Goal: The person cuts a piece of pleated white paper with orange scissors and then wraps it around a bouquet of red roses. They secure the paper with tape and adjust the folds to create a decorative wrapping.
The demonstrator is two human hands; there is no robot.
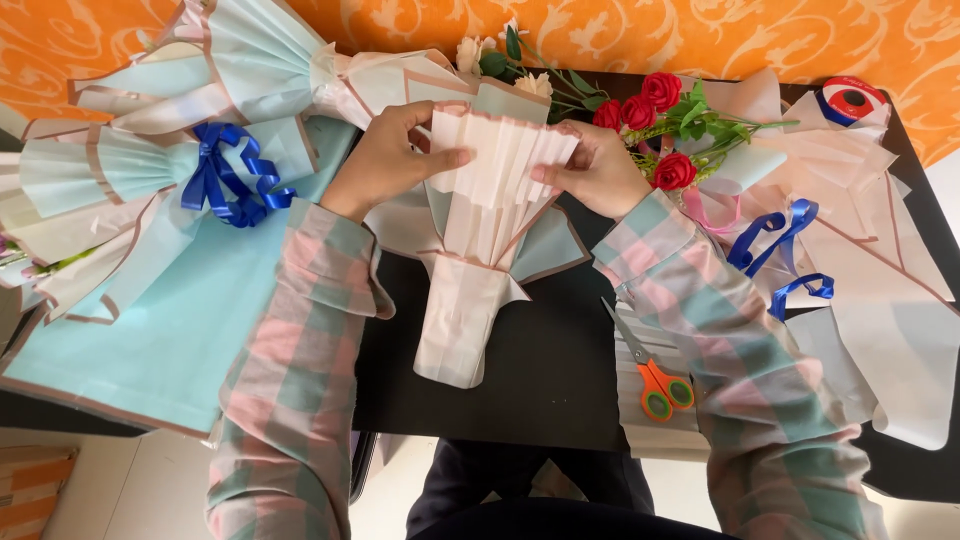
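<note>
A pleated paper fan (pixel 495 170) is being shaped at mid-table (pixel 560 350). Its top edge is pinched by the left hand (pixel 385 155) and the right hand (pixel 595 170), both closed on it. Even, tight pleats are called for next. Its long axis runs toward the person, the narrow stem nearest, the wide end toward the roses (pixel 650 110).

orange-handled scissors (pixel 655 375), red roses (pixel 650 105), blue ribbon (pixel 225 175)
</note>
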